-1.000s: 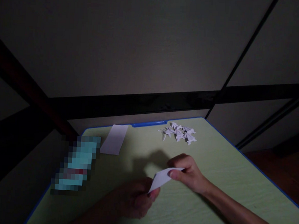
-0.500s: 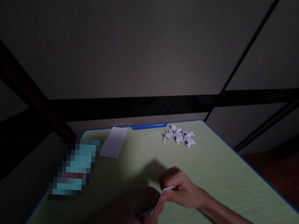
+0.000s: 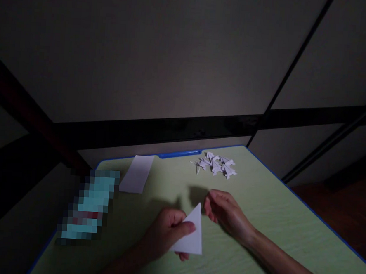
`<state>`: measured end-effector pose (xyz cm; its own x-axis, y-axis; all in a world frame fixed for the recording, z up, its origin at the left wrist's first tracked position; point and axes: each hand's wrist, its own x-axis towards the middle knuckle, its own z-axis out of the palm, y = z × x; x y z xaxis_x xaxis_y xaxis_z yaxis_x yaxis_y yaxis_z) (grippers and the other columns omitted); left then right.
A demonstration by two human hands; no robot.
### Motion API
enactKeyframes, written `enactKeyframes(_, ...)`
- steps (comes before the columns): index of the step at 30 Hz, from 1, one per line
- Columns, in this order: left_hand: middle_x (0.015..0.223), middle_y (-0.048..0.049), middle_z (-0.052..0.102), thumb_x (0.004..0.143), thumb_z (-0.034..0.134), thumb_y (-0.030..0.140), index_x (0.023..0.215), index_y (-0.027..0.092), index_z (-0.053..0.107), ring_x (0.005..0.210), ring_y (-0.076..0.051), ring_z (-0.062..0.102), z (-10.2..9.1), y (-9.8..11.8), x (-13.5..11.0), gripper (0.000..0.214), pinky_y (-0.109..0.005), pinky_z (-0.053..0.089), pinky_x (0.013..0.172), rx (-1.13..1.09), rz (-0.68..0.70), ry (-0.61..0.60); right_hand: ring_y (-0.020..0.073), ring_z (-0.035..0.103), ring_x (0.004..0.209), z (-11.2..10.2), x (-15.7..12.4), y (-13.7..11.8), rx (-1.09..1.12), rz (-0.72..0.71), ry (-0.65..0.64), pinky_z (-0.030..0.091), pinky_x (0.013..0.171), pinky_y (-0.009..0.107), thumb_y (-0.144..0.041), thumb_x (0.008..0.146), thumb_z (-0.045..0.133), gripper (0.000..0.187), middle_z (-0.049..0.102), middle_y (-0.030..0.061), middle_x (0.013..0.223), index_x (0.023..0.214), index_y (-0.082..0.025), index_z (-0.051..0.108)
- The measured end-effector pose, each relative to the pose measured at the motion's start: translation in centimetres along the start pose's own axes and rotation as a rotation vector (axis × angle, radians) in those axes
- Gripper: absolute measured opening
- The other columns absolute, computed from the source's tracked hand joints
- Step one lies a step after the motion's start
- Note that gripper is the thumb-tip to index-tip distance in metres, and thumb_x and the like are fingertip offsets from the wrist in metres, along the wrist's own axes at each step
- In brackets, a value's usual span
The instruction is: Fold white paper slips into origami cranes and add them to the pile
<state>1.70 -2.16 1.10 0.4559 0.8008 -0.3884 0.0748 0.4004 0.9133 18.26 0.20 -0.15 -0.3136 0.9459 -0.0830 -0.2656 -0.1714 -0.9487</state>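
Over the near part of a pale green tabletop with a blue rim (image 3: 268,208), a small white piece of paper with a pointed, triangular outline (image 3: 195,241) is held up in the person's bare left hand (image 3: 171,233). The thumb lies flat across the paper's face while the fingers are behind it, two fingertips showing just below its lower edge, so the grip is a firm pinch closed on the paper. Its point is directed away from the person, its right side runs nearly straight, and its left portion is covered by the hand. The bare right hand (image 3: 225,210) hangs just beside the paper, apart from it, with fingers loosely curled and a narrow gap between them and the thumb; its palm is mostly hidden. Farther off, near the far edge, sits a cluster of small white folded-paper figures with pointed ends (image 3: 216,167), close together, with thin white curved strips (image 3: 198,169) at its left side. Beyond the left hand, a flat white rectangular sheet of paper (image 3: 137,174) lies near the far left corner, and just left of it is a long teal object blurred into blocks (image 3: 95,195), its details unreadable.
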Motion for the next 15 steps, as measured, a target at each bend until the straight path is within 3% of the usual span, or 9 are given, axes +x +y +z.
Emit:
enactKeyframes(6,0.04,0.0018,0.051,0.058,0.057,0.041,0.05,0.013,0.046,0.031,-0.008,0.047,0.5,-1.8,0.2,0.032,-0.017,0.035,0.03,0.057,0.03,0.086,0.0041,0.043,0.037,0.9,-0.6,1.1,-0.084,0.056,-0.169,0.032,0.038,0.015,-0.03,0.063,0.064,0.022,0.051,-0.0041,0.046,0.061,-0.012,0.053)
enactKeyframes(15,0.044,0.0011,0.054,0.06,0.057,0.037,0.053,0.013,0.047,0.034,-0.009,0.05,0.1,-1.9,0.5,0.027,-0.018,0.039,0.033,0.058,0.025,0.041,0.004,0.041,0.035,1.0,-0.3,1.3,-0.074,0.043,-0.111,0.03,0.038,0.017,-0.031,0.069,0.056,0.024,0.049,-0.0042,0.041,0.054,-0.012,0.051)
